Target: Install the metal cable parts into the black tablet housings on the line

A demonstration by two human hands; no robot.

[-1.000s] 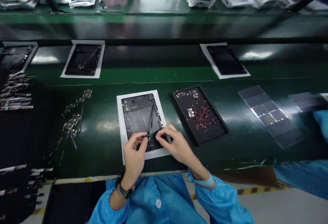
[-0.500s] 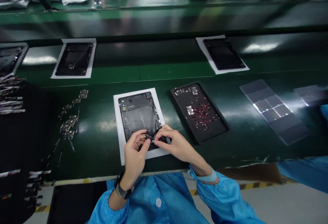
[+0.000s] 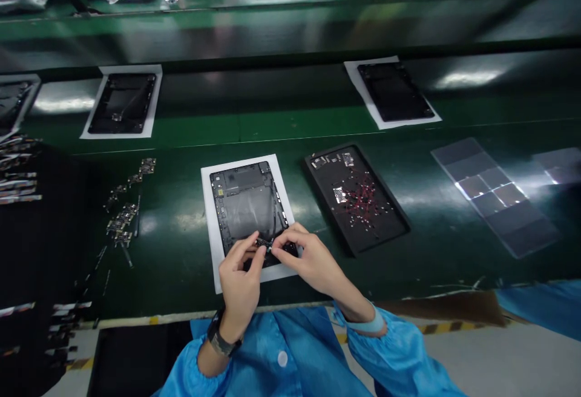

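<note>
My left hand (image 3: 241, 276) pinches a small dark circuit board (image 3: 262, 242) between thumb and fingers. From the right, my right hand (image 3: 306, 255) meets it, thumb and fingertips closed at the board's edge on a tiny pale piece (image 3: 269, 248), too small to name. Both hands are over the lower part of an opened tablet housing (image 3: 249, 209), which lies on a white sheet (image 3: 208, 227). The fingers hide part of the board and the housing's lower end.
Right of the housing stands a black tray (image 3: 397, 221) with red-wired small parts (image 3: 363, 200). Loose circuit boards (image 3: 122, 218) lie to the left. Further tablet housings (image 3: 122, 103) rest on sheets at the back. Clear plastic film (image 3: 494, 194) lies at right.
The view has shifted slightly. My hands stay together over the housing, the small board turned a little between my fingers. At far right, a blurred hand has left the plastic film.
</note>
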